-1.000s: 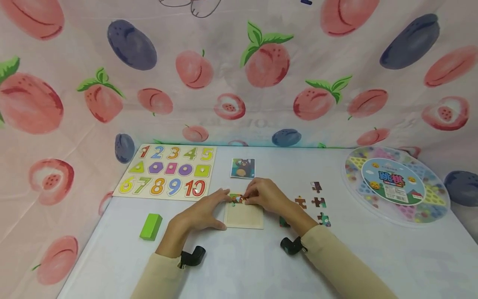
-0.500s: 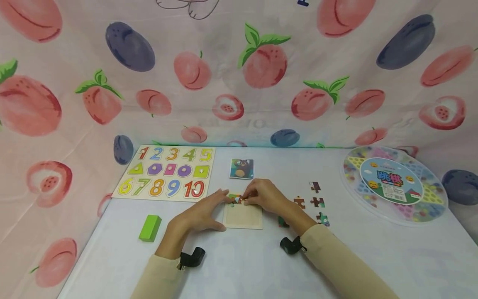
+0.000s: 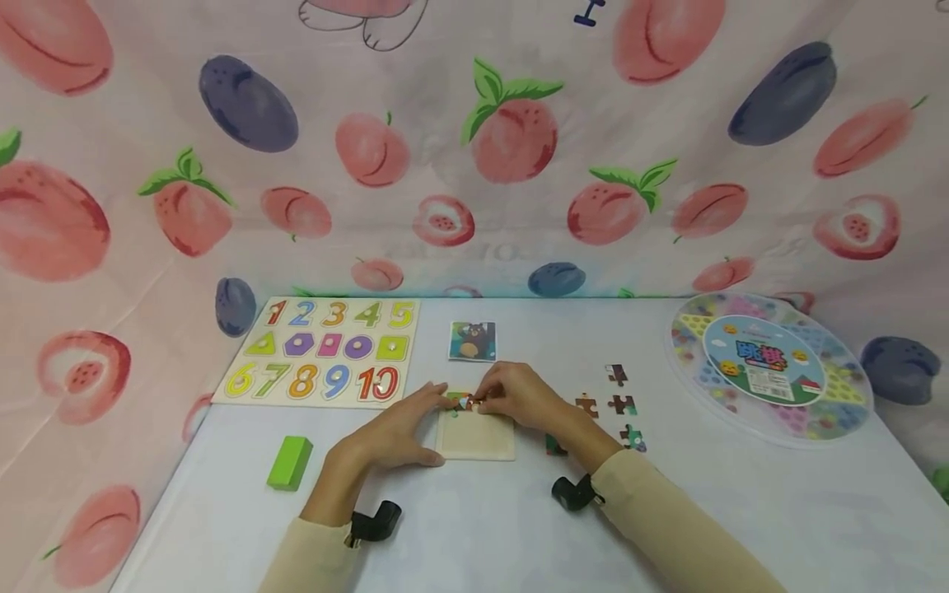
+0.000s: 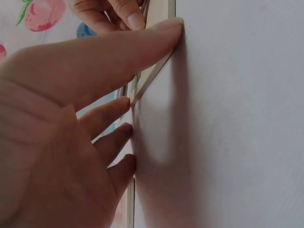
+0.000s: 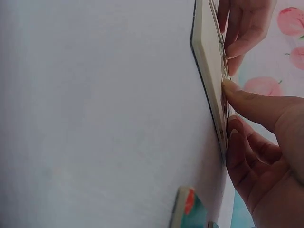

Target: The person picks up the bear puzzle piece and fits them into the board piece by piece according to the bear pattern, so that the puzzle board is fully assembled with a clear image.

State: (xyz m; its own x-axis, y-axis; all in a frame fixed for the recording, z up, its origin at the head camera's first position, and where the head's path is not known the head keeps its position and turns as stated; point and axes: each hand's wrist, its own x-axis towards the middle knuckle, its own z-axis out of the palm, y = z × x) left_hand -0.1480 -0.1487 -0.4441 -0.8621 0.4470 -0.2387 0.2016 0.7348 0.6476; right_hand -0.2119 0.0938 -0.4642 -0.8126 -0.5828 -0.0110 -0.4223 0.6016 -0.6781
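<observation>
A small wooden puzzle tray lies between the hands, with colourful jigsaw pieces along its far edge. My left hand spreads along the tray's left side, thumb by the near corner and forefinger at the far one. In the left wrist view, its thumb and nearly straight fingers touch the tray's edge. My right hand pinches a jigsaw piece at the far edge, thumb over the tray in the right wrist view; the fingers mostly hide this piece. Several loose jigsaw pieces lie to the right, one partly behind the right forearm.
Beyond the tray lies a bear picture card. A number-and-shape board is at the back left, a green block in front of it. A round board-game set lies at the back right. Fruit-patterned cloth hangs behind.
The head view has tilted and shifted slightly, so everything sits a little lower and further left. Both hands keep nearly the same place at the tray, the right still pinching the jigsaw piece.
</observation>
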